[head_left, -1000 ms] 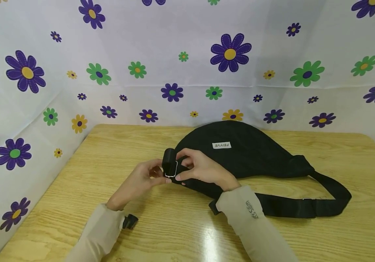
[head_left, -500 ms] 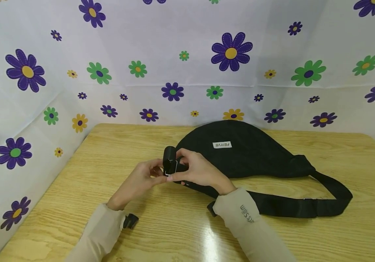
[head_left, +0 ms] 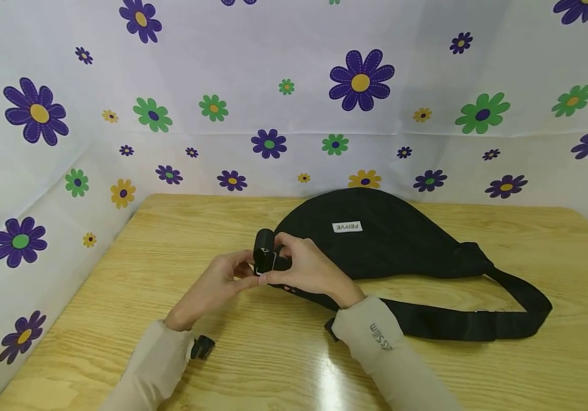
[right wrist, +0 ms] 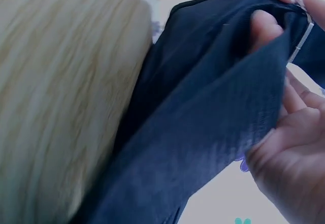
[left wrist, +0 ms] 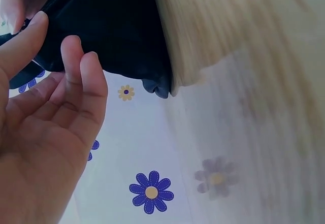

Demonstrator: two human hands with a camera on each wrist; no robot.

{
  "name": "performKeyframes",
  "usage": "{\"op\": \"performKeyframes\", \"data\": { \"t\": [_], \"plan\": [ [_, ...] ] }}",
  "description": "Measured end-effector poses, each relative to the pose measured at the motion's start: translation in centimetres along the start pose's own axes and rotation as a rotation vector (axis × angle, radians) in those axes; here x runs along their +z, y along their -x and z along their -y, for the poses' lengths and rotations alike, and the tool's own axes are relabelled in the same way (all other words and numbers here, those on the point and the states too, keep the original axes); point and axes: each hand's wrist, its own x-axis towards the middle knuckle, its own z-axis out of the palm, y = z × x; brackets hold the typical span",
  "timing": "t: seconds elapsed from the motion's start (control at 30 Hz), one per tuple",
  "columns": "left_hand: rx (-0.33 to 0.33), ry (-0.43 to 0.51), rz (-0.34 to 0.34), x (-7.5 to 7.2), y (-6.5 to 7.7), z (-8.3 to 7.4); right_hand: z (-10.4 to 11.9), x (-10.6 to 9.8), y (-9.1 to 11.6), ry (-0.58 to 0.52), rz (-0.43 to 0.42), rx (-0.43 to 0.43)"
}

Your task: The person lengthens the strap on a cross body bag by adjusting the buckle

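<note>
A black waist bag (head_left: 376, 251) with a small white label (head_left: 347, 227) lies on the table. At its left end a black strap (head_left: 264, 241) stands up in a loop through a metal slider (head_left: 273, 261). My left hand (head_left: 217, 285) pinches the strap at the slider's left, its other fingers loosely bent in the left wrist view. From the right, my right hand (head_left: 306, 268) holds the strap and slider, its thumb tip meeting the left thumb. The right wrist view shows the metal bar (right wrist: 301, 42) beside the black fabric, partly covered by fingers.
The bag's long strap (head_left: 443, 322) curves over the table (head_left: 258, 365) on the right. A black buckle piece (head_left: 203, 347) lies by the left sleeve, and another black strap end (head_left: 331, 329) by the right sleeve. A flowered cloth (head_left: 181, 68) hangs behind.
My right hand has shifted slightly left, its thumb now against the left thumb. The strap loop has tipped and opened a little. The left hand and bag stay nearly in place.
</note>
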Motion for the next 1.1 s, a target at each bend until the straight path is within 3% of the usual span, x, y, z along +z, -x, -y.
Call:
{"op": "performKeyframes", "data": {
  "t": [0.17,0.37,0.6,0.77,1.1],
  "plan": [
    [0.033,-0.019,0.006,0.1,-0.2,0.0,-0.2,-0.2,0.1,0.077,-0.020,-0.077],
    [0.028,-0.022,0.030,0.2,-0.2,-0.1,-0.2,-0.5,0.5,0.106,-0.016,-0.114],
    [0.038,-0.041,0.039,0.2,0.0,0.0,-0.3,-0.8,0.6,0.114,0.001,-0.123],
    [0.007,-0.038,0.028,0.0,0.2,0.3,-0.4,-1.4,0.8,0.121,-0.003,-0.105],
    [0.005,-0.026,0.030,-0.2,0.1,0.3,-0.9,-2.9,2.3,0.203,-0.012,-0.113]
  ]
}}
